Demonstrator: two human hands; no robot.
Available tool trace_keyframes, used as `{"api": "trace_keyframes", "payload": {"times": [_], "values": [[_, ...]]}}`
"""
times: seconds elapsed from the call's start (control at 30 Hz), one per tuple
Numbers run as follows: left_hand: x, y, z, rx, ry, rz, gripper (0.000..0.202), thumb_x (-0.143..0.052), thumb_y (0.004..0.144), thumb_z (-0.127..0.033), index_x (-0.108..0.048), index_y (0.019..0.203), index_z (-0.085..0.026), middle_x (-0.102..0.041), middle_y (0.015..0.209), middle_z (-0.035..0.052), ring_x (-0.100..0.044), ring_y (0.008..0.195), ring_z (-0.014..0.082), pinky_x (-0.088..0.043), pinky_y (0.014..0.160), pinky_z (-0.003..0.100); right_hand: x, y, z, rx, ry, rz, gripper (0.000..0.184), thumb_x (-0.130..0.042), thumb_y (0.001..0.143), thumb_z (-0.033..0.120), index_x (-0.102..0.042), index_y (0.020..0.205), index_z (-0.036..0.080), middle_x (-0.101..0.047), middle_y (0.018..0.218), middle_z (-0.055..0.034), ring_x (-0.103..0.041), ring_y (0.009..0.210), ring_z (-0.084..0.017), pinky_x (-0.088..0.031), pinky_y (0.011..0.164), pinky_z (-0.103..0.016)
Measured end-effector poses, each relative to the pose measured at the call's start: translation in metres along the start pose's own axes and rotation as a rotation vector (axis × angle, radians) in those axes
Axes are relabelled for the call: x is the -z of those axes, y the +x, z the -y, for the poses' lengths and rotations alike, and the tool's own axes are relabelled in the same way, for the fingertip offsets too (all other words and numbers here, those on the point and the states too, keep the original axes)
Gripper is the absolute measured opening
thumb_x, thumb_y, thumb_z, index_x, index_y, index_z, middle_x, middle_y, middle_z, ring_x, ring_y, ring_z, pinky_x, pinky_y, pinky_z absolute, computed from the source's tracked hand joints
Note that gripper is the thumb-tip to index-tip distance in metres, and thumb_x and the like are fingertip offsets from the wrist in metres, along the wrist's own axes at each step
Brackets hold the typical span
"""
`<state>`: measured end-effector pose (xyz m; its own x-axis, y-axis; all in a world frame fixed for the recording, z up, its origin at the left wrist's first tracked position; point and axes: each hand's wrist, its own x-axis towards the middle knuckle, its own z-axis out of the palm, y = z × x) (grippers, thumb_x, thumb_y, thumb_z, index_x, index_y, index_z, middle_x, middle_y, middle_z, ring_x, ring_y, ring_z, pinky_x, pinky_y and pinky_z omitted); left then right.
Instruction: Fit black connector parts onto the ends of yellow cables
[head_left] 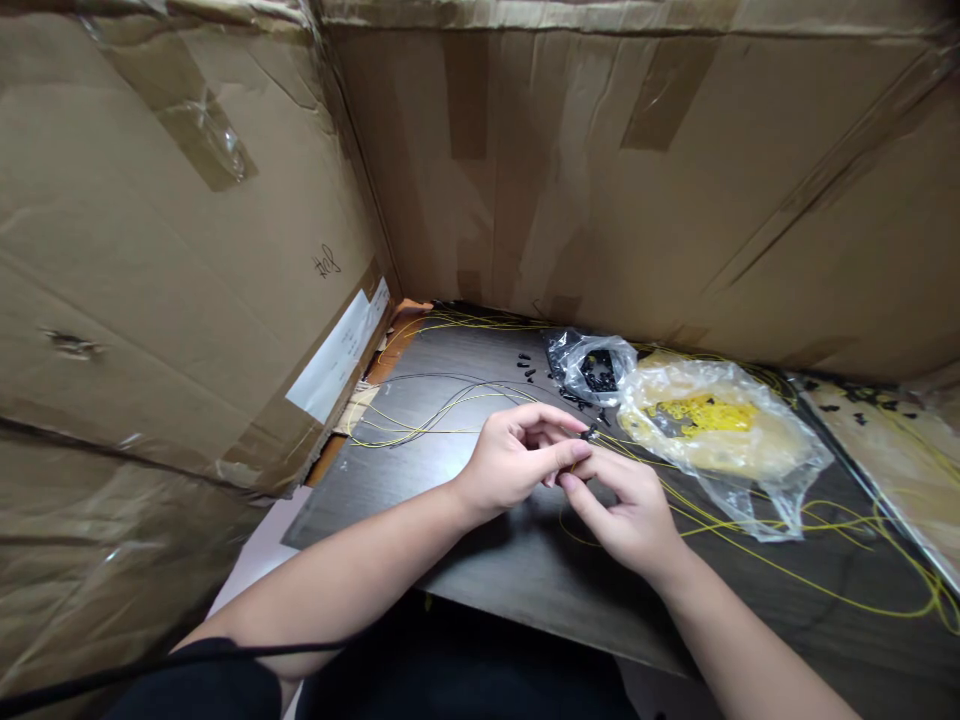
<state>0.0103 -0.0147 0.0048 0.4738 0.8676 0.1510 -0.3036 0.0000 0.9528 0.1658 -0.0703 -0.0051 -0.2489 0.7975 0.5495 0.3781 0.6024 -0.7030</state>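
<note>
My left hand (pixel 514 458) and my right hand (pixel 630 508) meet over the table, fingers bent and close together. A small black plastic piece (pixel 590 433) shows at the tips of my left index finger and thumb, which are closed on it. My right thumb presses toward its fingers, where a thin yellow wire (pixel 561 515) comes out and curves below the hand; the exact grip is partly hidden. Just beyond my fingers, several loose black pieces (pixel 529 375) lie on the dark wood-grain table (pixel 427 360).
Behind the hands sits a clear bag (pixel 600 365) of black parts. To its right, another plastic bag (pixel 780 455) holds small yellow parts. Long yellow wires (pixel 825 588) spread across the right side. Tall cardboard walls (pixel 600 200) enclose the back and left. A black cord (pixel 187 657) crosses the lower left.
</note>
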Motion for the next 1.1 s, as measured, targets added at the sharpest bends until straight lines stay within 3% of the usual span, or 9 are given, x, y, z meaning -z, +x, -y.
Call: {"api": "trace_keyframes", "payload": {"times": [0.13, 0.23, 0.33, 0.43, 0.67, 0.9, 1.1], "values": [[-0.001, 0.001, -0.002, 0.023, -0.054, -0.006, 0.036, -0.086, 0.070, -0.036, -0.070, 0.090, -0.012, -0.066, 0.062, 0.0001, -0.051, 0.043, 0.0052, -0.040, 0.042, 0.017, 0.003, -0.001, 0.000, 0.025, 0.004, 0.007, 0.015, -0.060, 0.092, 0.011, -0.062, 0.080, 0.019, -0.071, 0.089, -0.0029, -0.068, 0.084, -0.015, -0.053, 0.079, -0.028], [0.001, 0.004, -0.002, 0.035, -0.137, -0.010, 0.036, -0.085, 0.071, -0.036, -0.068, 0.092, -0.012, -0.072, 0.071, 0.0037, -0.049, 0.041, 0.0036, -0.038, 0.040, 0.017, 0.004, -0.005, -0.003, 0.049, 0.008, -0.032, 0.014, -0.058, 0.094, 0.011, -0.068, 0.097, 0.021, -0.069, 0.085, -0.0021, -0.067, 0.077, -0.014, -0.053, 0.073, -0.027], [0.005, 0.007, -0.001, 0.061, -0.222, -0.001, 0.034, -0.084, 0.073, -0.033, -0.066, 0.093, -0.012, -0.076, 0.079, 0.0065, -0.049, 0.039, 0.0026, -0.037, 0.039, 0.016, 0.002, -0.012, -0.006, -0.018, 0.063, -0.107, 0.022, -0.055, 0.095, 0.010, -0.065, 0.109, 0.023, -0.067, 0.081, 0.0000, -0.061, 0.059, -0.009, -0.050, 0.059, -0.023], [0.006, 0.008, 0.002, 0.084, -0.276, 0.014, 0.032, -0.084, 0.075, -0.032, -0.065, 0.093, -0.013, -0.076, 0.078, 0.0064, -0.047, 0.037, 0.0016, -0.036, 0.039, 0.015, -0.004, -0.019, -0.008, -0.108, 0.174, -0.184, 0.024, -0.056, 0.096, 0.009, -0.057, 0.114, 0.025, -0.069, 0.082, -0.0002, -0.060, 0.055, -0.009, -0.048, 0.053, -0.021], [0.005, 0.007, 0.001, 0.086, -0.223, 0.011, 0.035, -0.085, 0.072, -0.033, -0.067, 0.094, -0.013, -0.076, 0.080, 0.0065, -0.049, 0.038, 0.0023, -0.037, 0.039, 0.016, -0.007, -0.019, -0.004, -0.138, 0.254, -0.107, 0.028, -0.060, 0.094, 0.012, -0.049, 0.117, 0.025, -0.072, 0.082, -0.0010, -0.070, 0.072, -0.015, -0.056, 0.068, -0.028], [0.002, 0.004, 0.000, 0.074, -0.165, 0.028, 0.036, -0.087, 0.070, -0.034, -0.069, 0.093, -0.012, -0.074, 0.073, 0.0045, -0.051, 0.042, 0.0042, -0.039, 0.039, 0.016, 0.002, -0.016, -0.005, -0.093, 0.070, -0.390, 0.029, -0.063, 0.092, 0.015, -0.062, 0.120, 0.022, -0.072, 0.101, -0.0068, -0.070, 0.089, -0.020, -0.058, 0.079, -0.034], [-0.001, 0.002, 0.000, 0.083, -0.112, 0.096, 0.037, -0.087, 0.069, -0.035, -0.072, 0.094, -0.012, -0.072, 0.072, 0.0043, -0.054, 0.047, 0.0059, -0.043, 0.040, 0.017, 0.007, -0.010, 0.002, -0.013, -0.155, -0.434, 0.020, -0.067, 0.088, 0.012, -0.070, 0.105, 0.023, -0.073, 0.096, -0.0042, -0.069, 0.086, -0.019, -0.057, 0.079, -0.033]]}}
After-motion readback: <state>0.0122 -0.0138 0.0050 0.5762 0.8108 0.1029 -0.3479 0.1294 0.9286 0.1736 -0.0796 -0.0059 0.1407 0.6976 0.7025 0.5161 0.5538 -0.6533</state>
